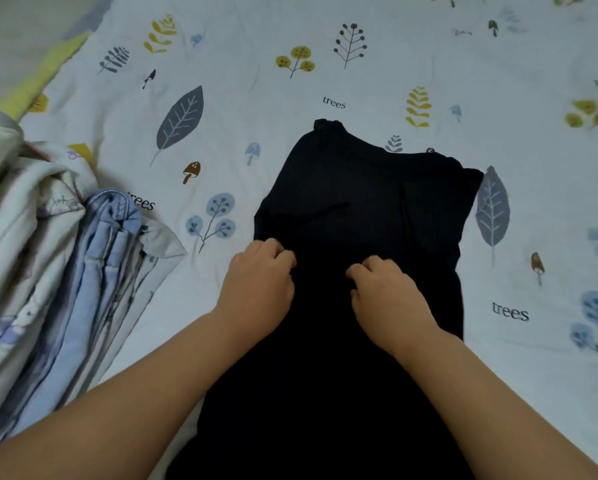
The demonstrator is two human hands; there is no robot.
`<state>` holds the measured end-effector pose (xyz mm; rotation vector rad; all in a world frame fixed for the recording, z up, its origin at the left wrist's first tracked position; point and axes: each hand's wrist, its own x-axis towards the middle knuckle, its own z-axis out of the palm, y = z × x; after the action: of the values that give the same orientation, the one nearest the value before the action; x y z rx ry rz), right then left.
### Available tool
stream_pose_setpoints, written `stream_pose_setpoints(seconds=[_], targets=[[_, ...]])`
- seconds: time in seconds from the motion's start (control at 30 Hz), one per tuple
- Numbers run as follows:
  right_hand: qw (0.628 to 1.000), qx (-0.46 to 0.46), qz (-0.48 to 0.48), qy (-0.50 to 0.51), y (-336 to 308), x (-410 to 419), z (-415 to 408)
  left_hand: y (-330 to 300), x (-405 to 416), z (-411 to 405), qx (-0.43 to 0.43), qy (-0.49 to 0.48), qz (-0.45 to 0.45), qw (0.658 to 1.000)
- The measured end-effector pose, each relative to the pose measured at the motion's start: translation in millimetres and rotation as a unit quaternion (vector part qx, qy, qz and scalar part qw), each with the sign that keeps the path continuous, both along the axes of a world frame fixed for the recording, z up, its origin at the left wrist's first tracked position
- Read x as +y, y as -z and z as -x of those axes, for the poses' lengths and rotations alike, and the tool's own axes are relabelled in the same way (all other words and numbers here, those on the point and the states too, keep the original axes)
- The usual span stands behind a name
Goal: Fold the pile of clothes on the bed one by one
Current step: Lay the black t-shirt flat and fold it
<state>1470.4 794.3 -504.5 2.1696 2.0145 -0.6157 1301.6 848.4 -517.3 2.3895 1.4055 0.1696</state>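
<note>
Now, with the left hand (259,282) and right hand (387,299) both pinching the dark garment (359,188) mid-body, lift evenly and fold toward twelve o'clock, keeping edges aligned.

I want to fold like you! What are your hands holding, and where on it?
Both hands pinch the black garment at its middle: the left hand near its left edge, the right hand nearer its centre.

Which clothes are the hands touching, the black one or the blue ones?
The black garment. Both the left hand and right hand pinch it, while the blue clothes lie untouched off to the left.
</note>
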Motion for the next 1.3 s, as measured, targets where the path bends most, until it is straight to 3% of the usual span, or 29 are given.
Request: stream_pose_setpoints(seconds=[0.3, 0.47, 0.63, 0.73, 0.83, 0.93, 1.13, 1.2, 1.3], targets=[[0.997, -0.046, 0.060, 0.025, -1, -112, -9, -3, -90, 36, 0.118, -0.022, 0.085, 0.989], [0.994, -0.055, 0.050, 0.076, 9, -154, -6, -2, -117, 45, 0.118, -0.033, 0.107, 0.987], [0.970, -0.082, -0.004, 0.227, 14, -191, -6, -4, -137, 61, 0.067, -0.110, 0.067, 0.989], [0.934, -0.063, -0.019, 0.350, 14, -206, -13, -2, -143, 72, 0.024, -0.203, 0.136, 0.969], [0.905, -0.040, 0.040, 0.422, 13, -220, -18, 2, -147, 83, 0.001, -0.206, 0.198, 0.958], [0.914, -0.059, 0.051, 0.398, 11, -228, -19, -1, -149, 90, -0.073, -0.225, 0.209, 0.949], [0.912, 0.027, -0.040, 0.407, -11, -231, -4, -21, -155, 91, -0.187, -0.219, 0.165, 0.943], [0.912, 0.032, -0.076, 0.401, -25, -230, 9, -32, -159, 88, -0.196, -0.208, 0.171, 0.943], [0.933, -0.011, -0.101, 0.346, -45, -227, 35, -46, -171, 80, -0.161, -0.117, 0.111, 0.974]])
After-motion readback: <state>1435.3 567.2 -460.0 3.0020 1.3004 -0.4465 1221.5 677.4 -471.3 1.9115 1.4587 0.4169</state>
